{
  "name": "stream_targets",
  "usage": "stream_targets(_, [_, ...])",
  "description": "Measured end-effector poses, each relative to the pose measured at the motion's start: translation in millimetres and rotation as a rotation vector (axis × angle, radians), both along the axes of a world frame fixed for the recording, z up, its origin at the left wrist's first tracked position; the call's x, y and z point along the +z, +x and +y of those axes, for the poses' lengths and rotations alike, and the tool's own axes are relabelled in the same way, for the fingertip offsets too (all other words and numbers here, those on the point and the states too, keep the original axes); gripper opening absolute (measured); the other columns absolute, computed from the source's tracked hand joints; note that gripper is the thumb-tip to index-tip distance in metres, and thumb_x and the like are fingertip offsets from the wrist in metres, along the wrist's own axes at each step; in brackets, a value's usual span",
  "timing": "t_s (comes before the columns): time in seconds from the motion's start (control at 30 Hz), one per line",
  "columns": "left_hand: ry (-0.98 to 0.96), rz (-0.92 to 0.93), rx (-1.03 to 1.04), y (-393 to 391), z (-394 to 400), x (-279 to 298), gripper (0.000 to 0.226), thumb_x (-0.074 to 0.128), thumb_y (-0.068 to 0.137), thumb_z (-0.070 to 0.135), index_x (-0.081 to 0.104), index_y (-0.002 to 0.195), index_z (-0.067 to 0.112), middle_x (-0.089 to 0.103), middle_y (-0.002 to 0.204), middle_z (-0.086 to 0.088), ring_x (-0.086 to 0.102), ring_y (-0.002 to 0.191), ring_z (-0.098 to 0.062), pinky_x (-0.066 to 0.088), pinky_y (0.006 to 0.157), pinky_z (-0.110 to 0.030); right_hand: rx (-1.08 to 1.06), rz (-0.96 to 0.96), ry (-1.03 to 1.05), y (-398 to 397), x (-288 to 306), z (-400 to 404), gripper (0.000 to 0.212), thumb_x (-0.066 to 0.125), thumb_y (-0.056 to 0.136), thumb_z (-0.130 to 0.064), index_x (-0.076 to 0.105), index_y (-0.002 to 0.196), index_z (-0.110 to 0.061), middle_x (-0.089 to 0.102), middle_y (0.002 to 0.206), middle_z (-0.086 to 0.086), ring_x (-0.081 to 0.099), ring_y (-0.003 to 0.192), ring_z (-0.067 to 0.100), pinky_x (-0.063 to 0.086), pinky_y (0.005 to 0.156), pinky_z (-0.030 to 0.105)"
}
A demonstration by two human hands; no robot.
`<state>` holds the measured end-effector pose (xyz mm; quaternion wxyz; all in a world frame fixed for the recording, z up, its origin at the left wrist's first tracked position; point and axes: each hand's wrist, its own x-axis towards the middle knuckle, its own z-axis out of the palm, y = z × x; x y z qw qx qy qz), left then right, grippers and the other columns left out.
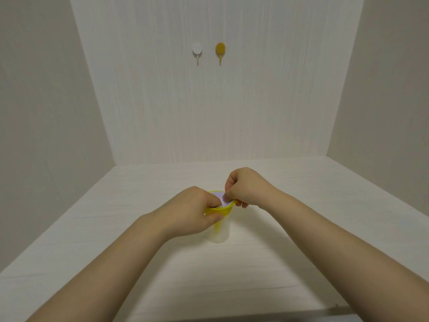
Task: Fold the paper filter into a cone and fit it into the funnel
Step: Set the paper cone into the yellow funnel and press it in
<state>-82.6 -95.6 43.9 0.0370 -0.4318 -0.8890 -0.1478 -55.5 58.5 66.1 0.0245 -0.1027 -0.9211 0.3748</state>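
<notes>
White counter (162, 263) carries a clear cup (219, 233) with a yellow funnel (226, 209) seated in its mouth. Both forearms reach in from the near edge. The left hand (195, 210) curls round the funnel's rim, fingers pinching it steady. The right hand (246, 187), knuckles up, pinches the paper filter (224, 197), which sits inside the funnel. Thin, limp and easily creased, the filter likely wants a light hold at its upper edge. Beyond, two hooks (197, 52) hang on the back wall.

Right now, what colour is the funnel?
Yellow: the funnel shows best in the head view.
</notes>
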Motion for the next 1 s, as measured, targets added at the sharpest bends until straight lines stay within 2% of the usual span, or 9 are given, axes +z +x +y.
stream_targets(0.4, [-0.013,0.022,-0.043,0.1,-0.7,-0.6,0.024,0.051,0.088,0.030,0.064,0.085,0.010,0.060,0.078,-0.012,0.053,0.076,-0.027,0.041,0.067,-0.034,-0.007,0.043,-0.016,-2.0,-6.9,0.1,0.021,0.058,0.074,0.001,0.049,0.063,-0.013,0.054,0.058,0.007,0.052,0.045,0.016,0.041,0.044,0.021])
stream_targets(0.53, [-0.012,0.036,-0.046,0.5,-1.5,-1.4,0.023,0.051,0.088,0.030,0.063,0.082,0.011,0.056,0.073,-0.008,0.047,0.069,-0.022,0.035,0.062,-0.032,0.002,0.063,-0.014,-1.5,-9.3,0.6,0.021,0.059,0.074,0.001,0.049,0.063,-0.014,0.055,0.060,0.006,0.051,0.045,0.015,0.040,0.043,0.021])
stream_targets(0.67, [-0.021,0.035,-0.048,0.8,-1.9,-1.3,0.025,0.050,0.089,0.031,0.064,0.084,0.010,0.061,0.079,-0.013,0.047,0.070,-0.022,0.039,0.066,-0.034,0.006,0.087,-0.028,-0.9,-11.2,2.0,0.020,0.059,0.073,0.000,0.050,0.063,-0.014,0.055,0.060,0.005,0.051,0.043,0.014,0.040,0.042,0.021])
stream_targets(0.8, [-0.017,0.040,-0.049,1.0,-2.0,-2.2,0.026,0.050,0.089,0.031,0.065,0.089,0.010,0.063,0.084,-0.015,0.045,0.069,-0.021,0.034,0.064,-0.032,0.018,0.108,-0.060,0.4,-12.1,3.8,0.020,0.060,0.073,-0.001,0.050,0.062,-0.015,0.054,0.057,0.003,0.050,0.042,0.013,0.039,0.042,0.021])
stream_targets(0.93, [0.056,-0.003,-0.054,2.0,-3.2,-6.2,0.021,0.053,0.086,0.028,0.067,0.093,0.014,0.067,0.090,-0.010,0.056,0.081,-0.024,0.045,0.075,-0.034,0.033,0.129,-0.070,2.6,-13.5,4.9,0.021,0.060,0.072,-0.001,0.051,0.061,-0.016,0.051,0.055,0.001,0.047,0.041,0.013,0.037,0.041,0.021])
stream_targets(1.0, [0.124,-0.056,-0.060,2.8,-3.6,-7.6,0.016,0.057,0.084,0.026,0.067,0.095,0.021,0.067,0.089,0.002,0.058,0.083,-0.013,0.047,0.079,-0.029,0.036,0.139,-0.067,2.8,-13.7,5.0,0.022,0.060,0.070,0.000,0.051,0.059,-0.016,0.050,0.054,0.001,0.046,0.040,0.013,0.035,0.041,0.021])
